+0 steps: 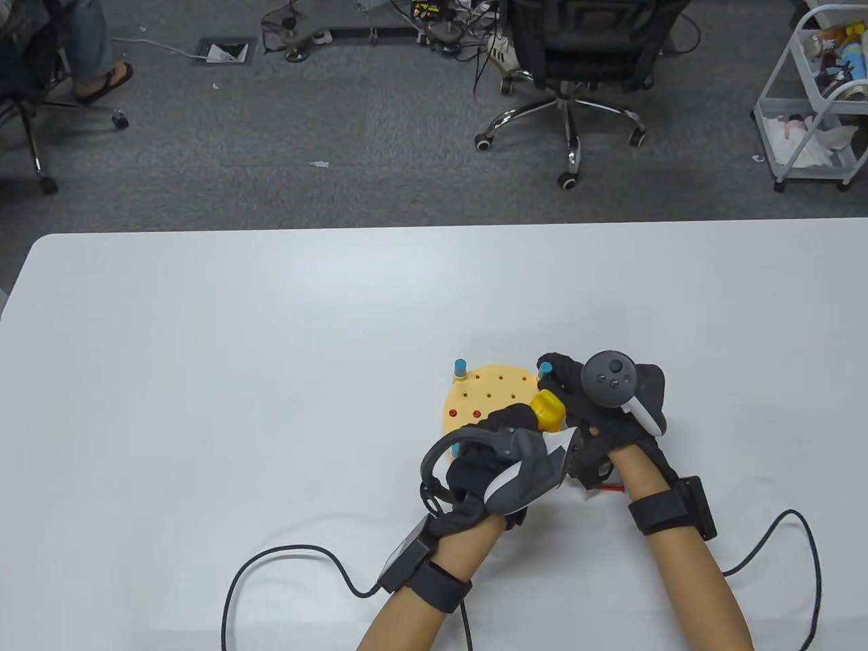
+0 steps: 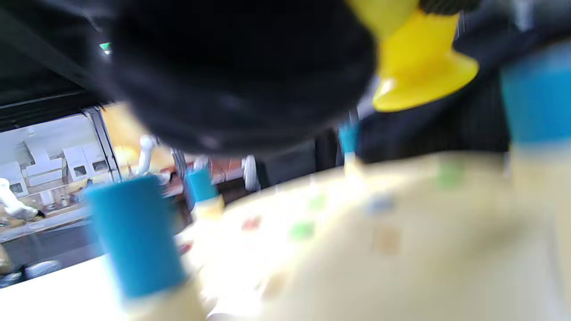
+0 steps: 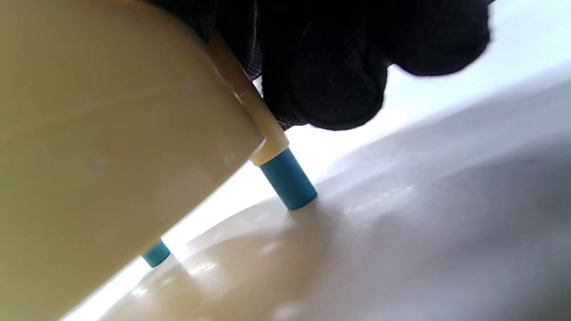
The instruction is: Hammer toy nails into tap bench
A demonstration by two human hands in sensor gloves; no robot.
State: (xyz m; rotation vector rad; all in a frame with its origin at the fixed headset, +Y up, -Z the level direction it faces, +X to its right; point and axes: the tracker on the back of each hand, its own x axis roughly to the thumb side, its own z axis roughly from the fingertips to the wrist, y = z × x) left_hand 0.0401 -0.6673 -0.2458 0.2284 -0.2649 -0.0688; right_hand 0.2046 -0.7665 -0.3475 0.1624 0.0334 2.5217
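Observation:
The round cream tap bench (image 1: 485, 397) lies on the white table, with blue-tipped posts (image 1: 460, 368) at its rim and small red nails (image 1: 476, 413) in its holes. My left hand (image 1: 517, 419) lies over the bench's near edge, its fingers against the yellow hammer head (image 1: 548, 411), and appears to hold it. In the blurred left wrist view the hammer (image 2: 415, 67) hangs just above the bench top (image 2: 401, 249). My right hand (image 1: 553, 373) grips the bench at its right post. In the right wrist view my fingers (image 3: 330, 80) close around that post (image 3: 287, 180) beside the bench (image 3: 111, 133).
Cables (image 1: 285, 563) run from both wrists across the table's near edge. Something red (image 1: 610, 488) shows under my right wrist. An office chair (image 1: 569, 81) and a white trolley (image 1: 814, 115) stand on the floor beyond the table's far edge.

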